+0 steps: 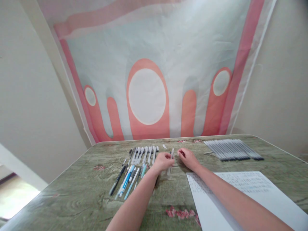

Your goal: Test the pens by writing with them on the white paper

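Near the middle of the table, my left hand (164, 161) pinches a clear, slim pen barrel (172, 153) that points away from me. My right hand (188, 158) is just right of it, fingers curled together and apart from the barrel; whatever they hold, if anything, is hidden. Beyond my left hand lies a small white piece (164, 146), perhaps a cap. A row of whitish pen parts (145, 154) with dark bits lies to the left. Closer to me is a group of assorted pens (127, 180), some black, some blue, some pale green.
At the far right lies a neat row of many thin grey refills (232, 149) with dark ends. A sheet of paper with handwriting (240, 189) lies under my right forearm. The wood-patterned table (79, 192) meets a wall with a pink and grey hanging (178, 106).
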### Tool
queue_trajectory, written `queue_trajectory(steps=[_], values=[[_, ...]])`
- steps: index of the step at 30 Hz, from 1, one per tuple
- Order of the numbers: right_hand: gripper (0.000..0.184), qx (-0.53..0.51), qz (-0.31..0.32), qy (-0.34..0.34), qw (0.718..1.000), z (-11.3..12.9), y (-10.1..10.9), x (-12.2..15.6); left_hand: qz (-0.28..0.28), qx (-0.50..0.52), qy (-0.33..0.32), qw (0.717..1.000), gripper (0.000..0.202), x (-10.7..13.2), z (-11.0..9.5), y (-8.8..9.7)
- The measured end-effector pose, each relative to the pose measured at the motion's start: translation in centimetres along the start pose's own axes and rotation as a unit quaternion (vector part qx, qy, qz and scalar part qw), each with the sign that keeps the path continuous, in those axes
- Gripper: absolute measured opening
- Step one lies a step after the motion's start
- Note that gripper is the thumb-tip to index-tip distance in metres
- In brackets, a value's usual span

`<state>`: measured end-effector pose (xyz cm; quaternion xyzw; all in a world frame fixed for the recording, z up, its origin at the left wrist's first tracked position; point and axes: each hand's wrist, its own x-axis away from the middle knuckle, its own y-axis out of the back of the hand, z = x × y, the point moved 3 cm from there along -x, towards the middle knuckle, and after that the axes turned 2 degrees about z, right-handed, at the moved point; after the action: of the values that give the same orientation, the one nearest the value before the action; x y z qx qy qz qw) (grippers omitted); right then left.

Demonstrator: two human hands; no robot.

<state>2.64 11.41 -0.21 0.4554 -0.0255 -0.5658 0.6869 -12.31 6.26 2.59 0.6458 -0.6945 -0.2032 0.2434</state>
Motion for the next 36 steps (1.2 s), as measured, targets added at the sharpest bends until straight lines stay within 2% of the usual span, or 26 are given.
queue_trajectory(steps=[2, 4, 7, 9, 12, 17, 19, 23, 26, 31, 36], values=[[0.023, -0.013, -0.002, 0.005, 1.000, 0.8, 0.5, 0.1, -0.001, 0.164, 0.004, 0.986, 0.020, -0.3, 0.2, -0.2], [0.027, -0.034, 0.012, 0.020, 0.999, 1.7, 0.9, 0.2, -0.018, 0.332, 0.010, 0.943, 0.019, -0.5, 0.4, -0.2], [0.029, -0.061, 0.058, 0.041, 0.996, 2.9, 1.0, 0.5, -0.063, 0.470, 0.003, 0.880, 0.014, -0.7, 0.6, 0.1], [0.029, -0.068, 0.089, 0.047, 0.993, 3.4, 0.8, 0.6, -0.074, 0.519, -0.009, 0.851, 0.011, -0.8, 0.8, 0.2], [0.027, -0.068, 0.101, 0.058, 0.991, 3.6, 0.3, 0.8, -0.072, 0.551, -0.020, 0.831, 0.011, -1.0, 1.2, 0.3], [0.025, -0.067, 0.072, 0.054, 0.994, 3.3, 0.1, 0.8, -0.093, 0.546, -0.022, 0.832, 0.011, -1.3, 1.4, 0.6], [0.025, -0.064, 0.046, 0.035, 0.996, 2.9, 0.3, 0.7, -0.144, 0.554, -0.031, 0.820, 0.009, -1.3, 1.6, 1.5], [0.025, -0.035, 0.028, 0.019, 0.999, 1.9, 0.2, 0.7, -0.271, 0.583, -0.034, 0.765, 0.012, -1.3, 2.8, 4.4], [0.024, -0.001, 0.031, 0.021, 0.999, 1.4, -0.1, 0.7, -0.317, 0.583, -0.015, 0.748, 0.016, -1.3, 4.1, 6.1], [0.025, 0.024, 0.051, 0.024, 0.998, 1.2, -0.5, 0.8, -0.346, 0.602, -0.015, 0.719, 0.021, -1.5, 5.4, 6.8], [0.026, 0.035, 0.062, 0.030, 0.997, 1.5, -0.4, 0.8, -0.343, 0.628, -0.028, 0.698, 0.019, -1.5, 5.1, 6.5]])
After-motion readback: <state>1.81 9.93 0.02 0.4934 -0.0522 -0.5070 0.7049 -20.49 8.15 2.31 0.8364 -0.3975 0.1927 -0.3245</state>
